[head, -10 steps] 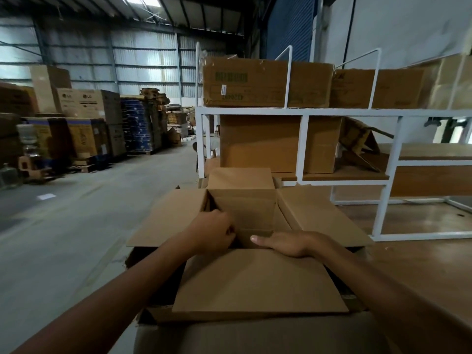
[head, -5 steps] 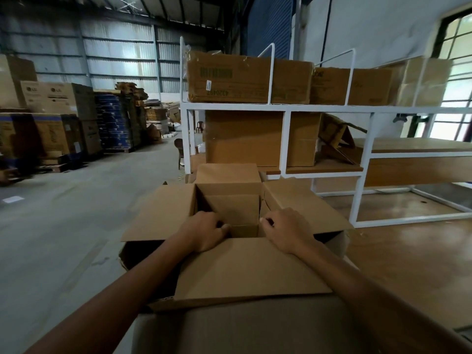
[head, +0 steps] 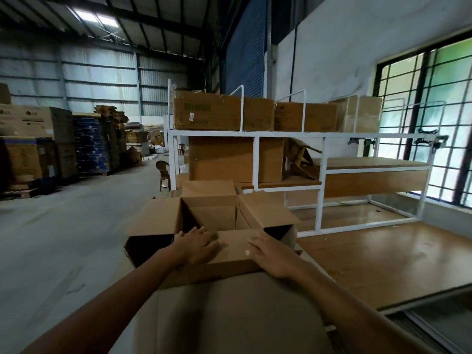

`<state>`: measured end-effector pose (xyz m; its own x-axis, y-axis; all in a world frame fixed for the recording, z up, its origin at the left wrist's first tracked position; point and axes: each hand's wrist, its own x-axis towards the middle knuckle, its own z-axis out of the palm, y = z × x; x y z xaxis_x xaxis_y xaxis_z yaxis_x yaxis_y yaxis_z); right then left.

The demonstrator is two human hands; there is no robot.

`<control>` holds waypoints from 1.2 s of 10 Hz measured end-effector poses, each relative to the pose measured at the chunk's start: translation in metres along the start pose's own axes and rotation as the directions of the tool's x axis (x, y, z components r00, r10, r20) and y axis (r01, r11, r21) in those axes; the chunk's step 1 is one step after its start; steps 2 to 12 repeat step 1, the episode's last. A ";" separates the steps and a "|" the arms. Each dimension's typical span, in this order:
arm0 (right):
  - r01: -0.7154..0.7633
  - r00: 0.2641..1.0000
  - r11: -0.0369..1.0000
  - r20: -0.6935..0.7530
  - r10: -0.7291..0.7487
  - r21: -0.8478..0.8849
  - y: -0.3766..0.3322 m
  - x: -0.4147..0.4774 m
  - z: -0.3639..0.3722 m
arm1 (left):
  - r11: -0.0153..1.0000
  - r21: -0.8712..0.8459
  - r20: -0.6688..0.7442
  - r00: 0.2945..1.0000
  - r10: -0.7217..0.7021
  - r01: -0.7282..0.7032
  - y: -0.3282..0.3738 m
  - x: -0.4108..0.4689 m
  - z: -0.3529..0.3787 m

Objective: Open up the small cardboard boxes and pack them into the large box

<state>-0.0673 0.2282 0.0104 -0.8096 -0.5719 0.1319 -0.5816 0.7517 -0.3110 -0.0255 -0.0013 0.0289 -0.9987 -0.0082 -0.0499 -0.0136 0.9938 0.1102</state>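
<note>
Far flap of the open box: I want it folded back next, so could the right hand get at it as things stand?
Probably yes. The right hand lies flat on the near flap, and only the box's open top separates it from the far flap.

We press our left hand (head: 196, 245) and right hand (head: 270, 254) flat on the near flap (head: 229, 254) of the open small box (head: 212, 215)

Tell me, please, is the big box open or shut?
Open: the big box has its flaps spread outward, and both hands lie flat on the near flap.
</note>
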 end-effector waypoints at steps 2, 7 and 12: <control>0.045 0.993 0.999 -0.110 -0.048 -0.027 -0.014 -0.035 -0.031 | 0.996 -0.072 -0.168 0.985 0.034 -0.047 0.019 -0.018 -0.021; 0.045 0.993 0.999 -0.110 -0.048 -0.027 -0.014 -0.035 -0.031 | 0.996 -0.072 -0.168 0.985 0.034 -0.047 0.019 -0.018 -0.021; 0.045 0.993 0.999 -0.110 -0.048 -0.027 -0.014 -0.035 -0.031 | 0.996 -0.072 -0.168 0.985 0.034 -0.047 0.019 -0.018 -0.021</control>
